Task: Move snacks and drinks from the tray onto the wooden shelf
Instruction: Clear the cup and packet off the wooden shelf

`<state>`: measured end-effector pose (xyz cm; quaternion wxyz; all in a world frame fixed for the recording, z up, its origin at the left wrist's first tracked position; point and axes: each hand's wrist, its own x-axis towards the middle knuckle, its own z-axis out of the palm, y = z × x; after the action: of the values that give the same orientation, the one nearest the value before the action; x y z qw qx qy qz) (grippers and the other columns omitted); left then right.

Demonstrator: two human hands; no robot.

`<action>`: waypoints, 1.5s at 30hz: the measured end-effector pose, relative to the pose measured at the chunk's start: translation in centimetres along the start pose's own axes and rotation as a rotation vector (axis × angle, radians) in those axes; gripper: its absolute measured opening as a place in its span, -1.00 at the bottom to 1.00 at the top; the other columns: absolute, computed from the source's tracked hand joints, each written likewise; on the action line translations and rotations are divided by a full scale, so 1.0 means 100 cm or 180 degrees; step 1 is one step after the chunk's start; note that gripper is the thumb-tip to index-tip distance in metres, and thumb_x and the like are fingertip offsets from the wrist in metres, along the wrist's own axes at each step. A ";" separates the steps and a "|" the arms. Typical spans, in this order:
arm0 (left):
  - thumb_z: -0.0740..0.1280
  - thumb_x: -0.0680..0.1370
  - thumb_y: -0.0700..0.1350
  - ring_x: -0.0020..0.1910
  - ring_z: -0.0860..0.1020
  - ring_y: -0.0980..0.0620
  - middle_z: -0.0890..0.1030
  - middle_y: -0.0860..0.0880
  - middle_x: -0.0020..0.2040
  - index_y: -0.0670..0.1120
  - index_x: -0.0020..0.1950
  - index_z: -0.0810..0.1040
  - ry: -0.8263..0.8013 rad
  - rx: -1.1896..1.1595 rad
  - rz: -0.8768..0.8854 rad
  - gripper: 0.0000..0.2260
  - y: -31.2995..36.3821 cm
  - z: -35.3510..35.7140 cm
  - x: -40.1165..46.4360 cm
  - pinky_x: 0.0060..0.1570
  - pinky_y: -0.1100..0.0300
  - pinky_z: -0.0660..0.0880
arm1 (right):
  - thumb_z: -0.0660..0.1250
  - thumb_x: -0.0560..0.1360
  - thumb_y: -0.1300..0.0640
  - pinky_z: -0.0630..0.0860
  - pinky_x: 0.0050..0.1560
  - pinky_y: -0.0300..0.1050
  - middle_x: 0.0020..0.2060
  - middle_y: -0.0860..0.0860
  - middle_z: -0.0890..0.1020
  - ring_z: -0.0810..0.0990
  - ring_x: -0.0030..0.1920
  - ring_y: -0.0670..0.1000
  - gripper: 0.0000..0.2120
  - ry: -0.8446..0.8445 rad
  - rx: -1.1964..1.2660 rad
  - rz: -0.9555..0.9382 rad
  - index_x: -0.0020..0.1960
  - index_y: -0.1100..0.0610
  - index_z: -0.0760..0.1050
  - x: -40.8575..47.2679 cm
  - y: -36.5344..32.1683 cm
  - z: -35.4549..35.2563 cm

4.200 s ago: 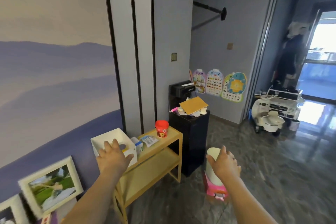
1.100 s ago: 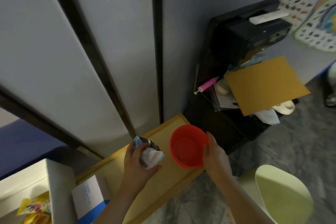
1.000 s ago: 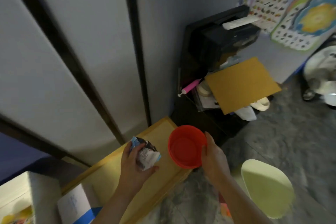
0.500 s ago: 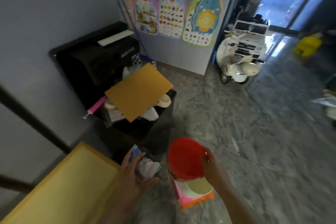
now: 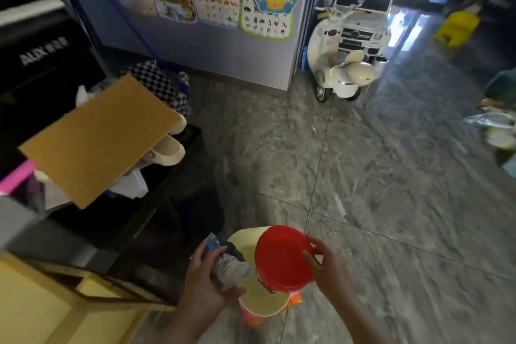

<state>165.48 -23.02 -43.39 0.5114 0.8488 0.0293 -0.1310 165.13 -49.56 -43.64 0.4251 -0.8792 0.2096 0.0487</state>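
Hands: left [image 5: 208,283] grips snack packet [image 5: 227,264] | right [image 5: 328,267] red-lidded cup [image 5: 283,257]

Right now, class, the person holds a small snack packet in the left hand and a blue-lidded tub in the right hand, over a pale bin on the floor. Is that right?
Not quite: the tub's lid is red, not blue, as the head view shows. The rest holds: the left hand grips the snack packet, the right hand holds the tub, and both are above the pale bin on the floor.
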 end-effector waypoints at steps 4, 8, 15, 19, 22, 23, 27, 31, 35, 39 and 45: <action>0.54 0.01 0.25 0.41 0.27 0.06 0.03 0.38 0.41 0.39 0.14 0.39 -0.0149 0.0149 -0.0152 -0.28 -0.015 0.035 0.020 0.30 -0.08 0.45 | 0.41 0.48 0.08 0.62 -0.05 0.02 0.00 -0.07 0.63 0.60 -0.09 -0.13 -0.65 0.0015 0.0002 0.0021 0.25 -0.11 0.50 0.023 0.030 0.011; 0.59 0.07 0.23 0.44 0.22 0.03 0.03 0.30 0.45 0.47 0.10 0.35 -0.0242 0.0085 -0.0303 -0.31 -0.037 0.075 0.047 0.35 -0.07 0.40 | 0.36 0.51 0.02 0.59 -0.04 0.07 0.00 -0.03 0.65 0.62 -0.07 -0.02 -0.66 0.0050 -0.0045 0.0083 0.27 -0.13 0.48 0.054 0.066 0.040; 0.59 0.27 -0.04 0.36 0.20 0.17 0.11 0.18 0.41 0.16 0.30 0.35 -0.0209 -0.0158 -0.0354 -0.32 -0.066 0.105 0.059 0.22 0.28 0.32 | 0.34 0.53 0.05 0.48 -0.03 -0.16 0.02 -0.02 0.64 0.56 -0.04 -0.07 -0.66 0.0298 -0.0045 0.0073 0.30 0.00 0.48 0.066 0.075 0.079; 0.57 0.31 -0.07 0.36 0.32 0.12 0.18 0.12 0.47 0.11 0.34 0.37 -0.0114 -0.0032 -0.0467 -0.33 -0.101 0.127 0.082 0.21 0.27 0.36 | 0.32 0.54 0.06 0.48 -0.03 -0.17 0.07 -0.03 0.63 0.59 0.02 -0.03 -0.64 0.0320 -0.0216 0.0219 0.32 0.00 0.44 0.078 0.102 0.114; 0.59 0.27 -0.11 0.37 0.33 0.10 0.23 0.09 0.45 0.09 0.33 0.39 -0.0015 -0.0229 -0.0524 -0.32 -0.132 0.145 0.096 0.26 0.19 0.38 | 0.29 0.55 0.05 0.50 0.01 -0.11 0.08 -0.01 0.62 0.58 0.05 -0.01 -0.62 0.0250 -0.0389 0.0315 0.36 0.02 0.41 0.086 0.121 0.135; 0.60 0.26 -0.10 0.37 0.32 0.10 0.24 0.09 0.44 0.08 0.33 0.40 -0.0019 -0.0251 -0.0537 -0.30 -0.141 0.150 0.100 0.29 0.16 0.37 | 0.27 0.56 0.06 0.50 0.04 -0.09 0.10 0.00 0.61 0.57 0.07 0.00 -0.62 0.0206 -0.0444 0.0348 0.37 0.04 0.39 0.088 0.126 0.142; 0.61 0.25 -0.08 0.35 0.34 0.11 0.28 0.12 0.40 0.10 0.33 0.38 -0.0057 -0.0349 -0.0557 -0.28 -0.170 0.168 0.112 0.32 0.13 0.37 | 0.15 0.59 0.11 0.45 -0.18 -0.10 0.01 0.00 0.61 0.56 -0.10 0.00 -0.81 0.0015 -0.0708 0.0528 0.17 0.01 0.44 0.099 0.139 0.172; 0.58 0.29 -0.15 0.30 0.38 0.09 0.35 0.08 0.35 0.04 0.37 0.35 0.0016 -0.0485 -0.0705 -0.28 -0.190 0.179 0.127 0.25 0.18 0.38 | -0.13 0.57 0.04 0.50 -0.09 -0.03 0.03 0.06 0.58 0.58 -0.04 0.08 -0.66 -0.0197 -0.0658 0.0619 0.13 -0.01 0.39 0.113 0.139 0.199; 0.57 0.32 -0.10 0.34 0.38 0.04 0.39 0.01 0.39 -0.04 0.47 0.22 0.0054 -0.0490 -0.0926 -0.19 -0.200 0.186 0.138 0.31 0.13 0.35 | -0.13 0.60 0.10 0.52 0.05 0.07 0.04 0.17 0.55 0.57 0.03 0.20 -0.64 -0.0215 -0.0658 0.0667 0.13 0.12 0.42 0.120 0.142 0.214; 0.58 0.29 -0.05 0.40 0.31 0.04 0.33 0.04 0.44 0.01 0.48 0.21 0.0113 -0.0402 -0.0874 -0.14 -0.196 0.184 0.136 0.40 0.08 0.29 | 0.04 0.60 0.14 0.49 0.09 -0.01 0.11 0.18 0.53 0.55 0.09 0.17 -0.76 -0.0473 -0.0783 0.0839 0.19 0.17 0.35 0.115 0.145 0.217; 0.57 0.22 0.02 0.38 0.30 0.10 0.31 0.13 0.39 0.14 0.39 0.31 -0.0106 -0.0336 -0.0597 -0.21 -0.162 0.141 0.104 0.38 0.09 0.33 | 0.42 0.47 0.09 0.43 0.16 -0.19 0.28 0.04 0.41 0.51 0.19 0.02 -0.32 -0.0462 -0.0127 0.0222 0.49 0.03 0.18 0.078 0.121 0.184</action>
<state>169.78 -28.58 -66.17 0.5413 0.8119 0.1069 -0.1906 168.91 -44.64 -66.14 0.4196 -0.8738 0.2078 0.1312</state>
